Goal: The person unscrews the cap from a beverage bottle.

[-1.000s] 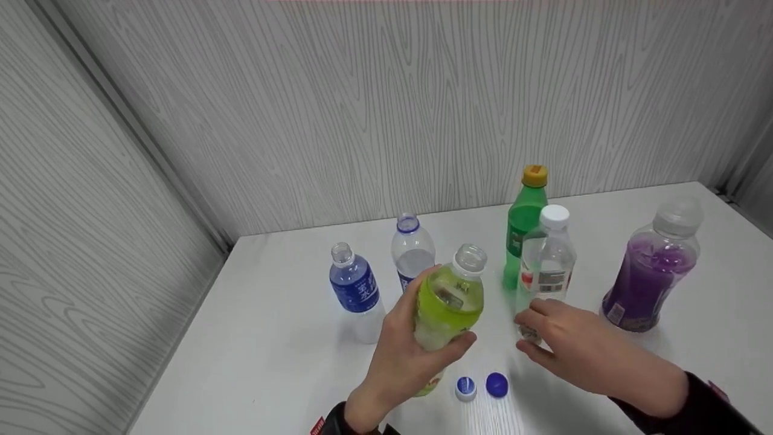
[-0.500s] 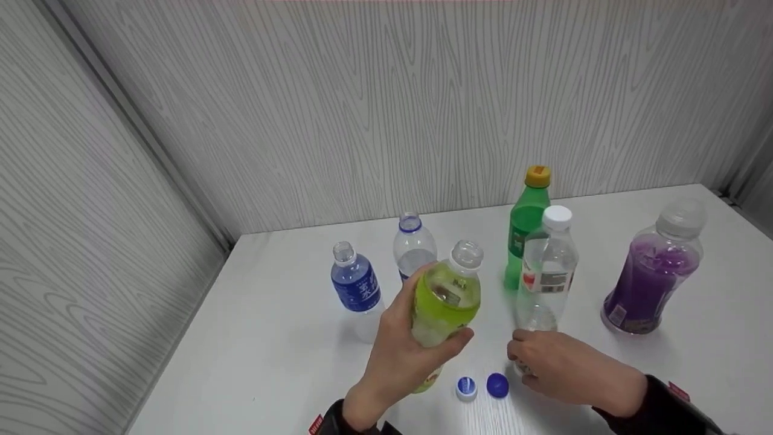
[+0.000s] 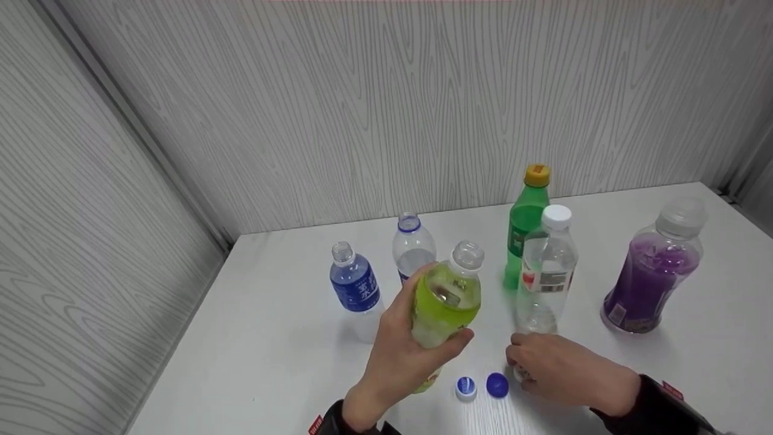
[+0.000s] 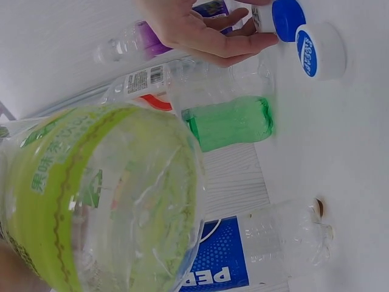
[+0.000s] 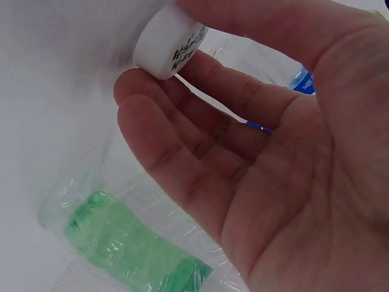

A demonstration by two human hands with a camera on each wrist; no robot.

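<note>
My left hand (image 3: 395, 362) grips an uncapped clear bottle with a lime-green label (image 3: 447, 305), tilted a little to the right and held above the table. Low at the table, my right hand (image 3: 570, 370) pinches a white bottle cap with green print (image 5: 167, 42) between thumb and fingertips, as the right wrist view shows. Beside that cap lies a dark blue cap (image 3: 497, 385), and left of it a white cap with a blue printed top (image 3: 465, 388). In the head view the fingers mostly hide the pinched cap.
Two uncapped bottles, one blue-labelled (image 3: 356, 290) and one with a blue neck ring (image 3: 414, 244), stand left. Behind my right hand are a white-capped clear bottle (image 3: 548, 266) and a yellow-capped green bottle (image 3: 524, 226). A purple bottle (image 3: 649, 284) stands right.
My right hand has moved down and left from in front of the white-capped bottle to beside the blue cap, then barely moved. My left hand still holds the green-labelled bottle in nearly the same place.
</note>
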